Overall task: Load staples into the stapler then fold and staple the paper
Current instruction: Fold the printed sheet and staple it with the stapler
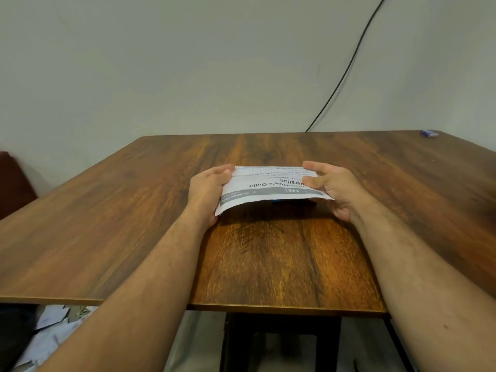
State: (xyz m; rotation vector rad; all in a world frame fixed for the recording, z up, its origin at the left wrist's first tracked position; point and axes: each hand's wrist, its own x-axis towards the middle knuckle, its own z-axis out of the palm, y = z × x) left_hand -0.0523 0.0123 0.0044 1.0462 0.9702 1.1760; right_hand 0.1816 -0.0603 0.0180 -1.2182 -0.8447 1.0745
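A white printed sheet of paper is held above the middle of the wooden table, its near edge raised and curling over. My left hand grips its left edge. My right hand pinches its right edge between thumb and fingers. A small blue and dark object peeks out beneath the paper's near edge; most of it is hidden, so I cannot tell whether it is the stapler. A small blue box lies at the table's far right corner.
A black cable runs down the wall behind the table. Loose papers lie on the floor at the lower left. A dark stool stands under the table's near edge. A reddish piece of furniture sits at the left.
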